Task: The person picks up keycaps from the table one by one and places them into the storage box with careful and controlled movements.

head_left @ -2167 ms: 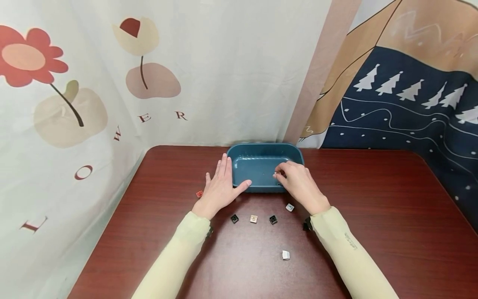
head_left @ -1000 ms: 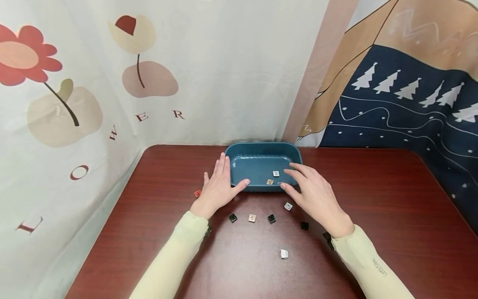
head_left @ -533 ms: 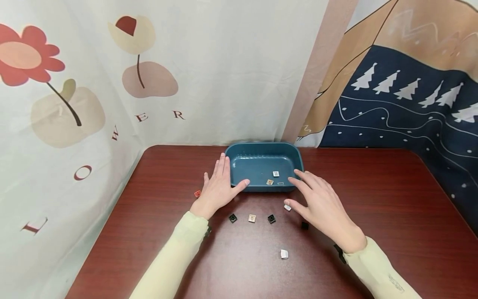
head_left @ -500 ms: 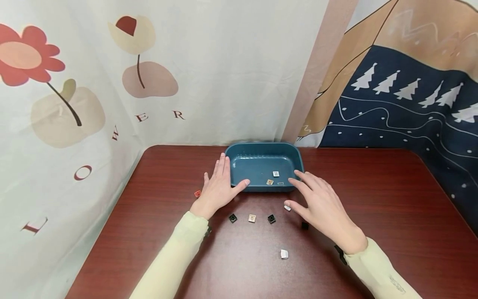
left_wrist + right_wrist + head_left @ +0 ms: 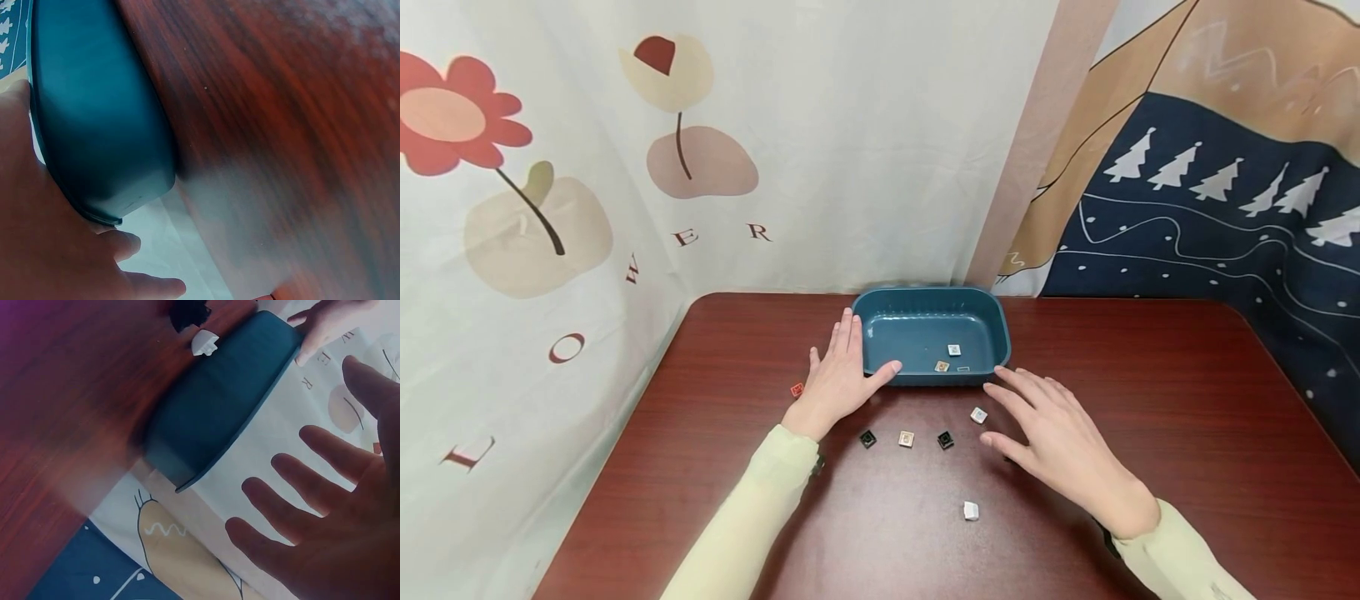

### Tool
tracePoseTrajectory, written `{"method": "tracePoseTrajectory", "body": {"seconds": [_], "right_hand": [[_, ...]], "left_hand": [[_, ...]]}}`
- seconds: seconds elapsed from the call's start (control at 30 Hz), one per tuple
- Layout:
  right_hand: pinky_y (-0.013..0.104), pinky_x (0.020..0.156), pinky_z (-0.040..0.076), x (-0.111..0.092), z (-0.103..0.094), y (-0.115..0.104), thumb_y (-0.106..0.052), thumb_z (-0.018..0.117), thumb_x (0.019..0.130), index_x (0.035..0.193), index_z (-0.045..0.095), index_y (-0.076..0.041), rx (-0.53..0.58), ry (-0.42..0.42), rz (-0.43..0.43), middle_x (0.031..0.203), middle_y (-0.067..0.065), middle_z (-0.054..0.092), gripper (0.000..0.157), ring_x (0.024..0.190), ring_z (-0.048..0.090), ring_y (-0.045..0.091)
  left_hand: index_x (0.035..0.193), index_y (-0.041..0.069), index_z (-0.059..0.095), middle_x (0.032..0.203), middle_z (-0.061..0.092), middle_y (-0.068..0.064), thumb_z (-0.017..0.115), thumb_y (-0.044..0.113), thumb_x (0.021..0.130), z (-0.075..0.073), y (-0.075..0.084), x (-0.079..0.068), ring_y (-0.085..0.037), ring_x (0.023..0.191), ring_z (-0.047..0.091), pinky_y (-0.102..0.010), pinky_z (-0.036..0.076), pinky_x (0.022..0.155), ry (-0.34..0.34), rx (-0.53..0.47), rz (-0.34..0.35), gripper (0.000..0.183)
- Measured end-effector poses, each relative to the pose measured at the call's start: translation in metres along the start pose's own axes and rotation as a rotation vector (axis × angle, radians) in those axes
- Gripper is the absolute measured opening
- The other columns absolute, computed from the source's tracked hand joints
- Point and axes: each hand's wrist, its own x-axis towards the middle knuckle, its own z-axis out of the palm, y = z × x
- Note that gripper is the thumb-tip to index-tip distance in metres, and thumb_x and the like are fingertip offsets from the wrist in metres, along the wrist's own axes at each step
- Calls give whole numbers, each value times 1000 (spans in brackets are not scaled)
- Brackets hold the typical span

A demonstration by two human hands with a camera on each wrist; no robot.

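My left hand rests with spread, straight fingers on the left front corner of a blue plastic tub. Inside the tub lie a white keycap, a beige keycap and a third small piece. Over the table, right of the tub's front corner, hovers my right hand, fingers spread, holding nothing. Beside its fingertips is a white keycap. The right wrist view shows that hand apart from the tub. Whatever lies beneath it is mostly hidden.
Before the tub lie a black keycap, a beige keycap and another black keycap. A white keycap sits nearer me; a red keycap is left of my left hand. Curtains hang behind the table.
My right hand has let go of a white keycap in the tub, spread its fingers and drawn back right and toward me, covering a black keycap. The left hand has stayed put.
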Motion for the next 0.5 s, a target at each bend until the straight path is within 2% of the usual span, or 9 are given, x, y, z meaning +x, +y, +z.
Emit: {"method": "tracePoseTrajectory", "body": {"seconds": [0.27, 0.5], "right_hand": [[60, 105, 45, -14, 4, 1, -42, 86, 84, 140, 65, -8, 33, -72, -13, 149, 16, 55, 68, 131, 56, 38], [56, 99, 51, -23, 14, 3, -37, 88, 82, 136, 67, -7, 52, -61, -69, 143, 17, 60, 65, 127, 61, 35]], "left_hand": [[165, 2, 4, 174, -7, -10, 44, 77, 96, 0, 0, 1, -34, 159, 10, -74, 15, 116, -8, -6, 0, 110], [166, 2, 4, 174, -4, -11, 45, 77, 96, 0, 0, 0, -33, 159, 10, -74, 15, 116, -3, -8, 0, 110]]}}
